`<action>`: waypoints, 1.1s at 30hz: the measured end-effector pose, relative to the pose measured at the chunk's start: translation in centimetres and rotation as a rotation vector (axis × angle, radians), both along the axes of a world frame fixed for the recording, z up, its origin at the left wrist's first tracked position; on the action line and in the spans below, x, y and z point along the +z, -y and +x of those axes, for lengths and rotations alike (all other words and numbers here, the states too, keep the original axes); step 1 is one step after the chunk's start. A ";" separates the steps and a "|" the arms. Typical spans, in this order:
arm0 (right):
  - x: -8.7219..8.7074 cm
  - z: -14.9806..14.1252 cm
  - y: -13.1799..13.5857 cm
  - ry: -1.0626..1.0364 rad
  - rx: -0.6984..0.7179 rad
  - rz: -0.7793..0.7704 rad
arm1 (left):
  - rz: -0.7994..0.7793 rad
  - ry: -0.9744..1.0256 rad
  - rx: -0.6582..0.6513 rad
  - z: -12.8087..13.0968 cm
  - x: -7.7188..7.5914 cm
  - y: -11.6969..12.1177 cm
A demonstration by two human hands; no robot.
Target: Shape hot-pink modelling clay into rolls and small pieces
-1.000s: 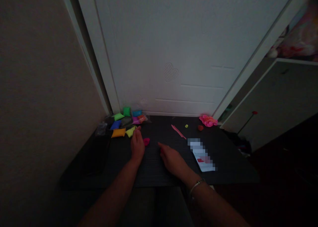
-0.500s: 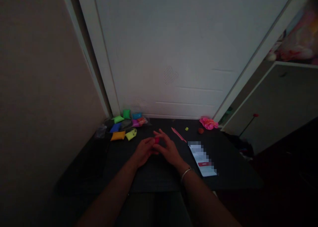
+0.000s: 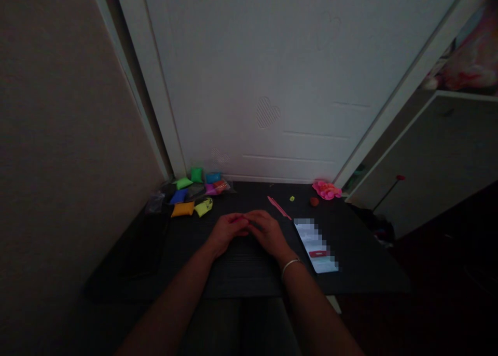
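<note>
My left hand [image 3: 224, 234] and my right hand [image 3: 268, 232] meet over the middle of the dark table [image 3: 241, 278]. Between their fingertips is a small lump of bright pink modelling clay [image 3: 238, 219], mostly covered by the fingers. Both hands are closed, the fingers of each bent around the lump. Pink plastic modelling tools [image 3: 278, 207] lie just beyond my right hand. To the right of that hand rests a lit phone or tablet [image 3: 324, 265], its screen partly pixelated.
Several coloured clay packets, including an orange one [image 3: 182, 209] and a green one [image 3: 196, 175], lie at the back left. Toward the back right are a yellow bit [image 3: 292, 198], a reddish-brown ball [image 3: 314, 202] and a pink ruffled piece [image 3: 327, 189]. A white panel [image 3: 249, 76] rises behind.
The fingers of my right hand, raised and spread before, have lowered and closed in against my left hand. Less of the pink clay shows now. The view has shifted slightly.
</note>
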State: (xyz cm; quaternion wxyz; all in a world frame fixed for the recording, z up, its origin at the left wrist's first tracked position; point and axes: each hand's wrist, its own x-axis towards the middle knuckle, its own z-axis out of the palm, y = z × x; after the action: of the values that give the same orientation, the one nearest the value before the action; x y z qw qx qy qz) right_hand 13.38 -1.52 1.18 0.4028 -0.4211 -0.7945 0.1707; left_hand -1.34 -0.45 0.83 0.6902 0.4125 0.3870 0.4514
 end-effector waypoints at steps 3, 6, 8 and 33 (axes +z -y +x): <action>-0.1 0.0 0.1 0.024 -0.012 0.010 | -0.008 -0.008 0.022 0.0 -0.1 -0.1; -0.1 0.0 0.2 0.026 -0.026 0.020 | -0.003 -0.009 0.028 0.0 -0.2 -0.2; 0.0 -0.1 0.3 0.020 -0.035 0.024 | 0.004 -0.011 0.022 0.0 -0.2 -0.3; -0.6 -0.5 -0.7 -0.671 -0.153 -0.498 | -0.011 0.152 0.130 0.4 0.1 0.0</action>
State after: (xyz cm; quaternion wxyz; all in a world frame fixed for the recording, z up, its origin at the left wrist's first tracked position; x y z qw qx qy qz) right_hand 12.92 -0.84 0.59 0.5363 -0.4844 -0.5205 0.4547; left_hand -0.95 -0.46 0.94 0.6891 0.3473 0.3617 0.5232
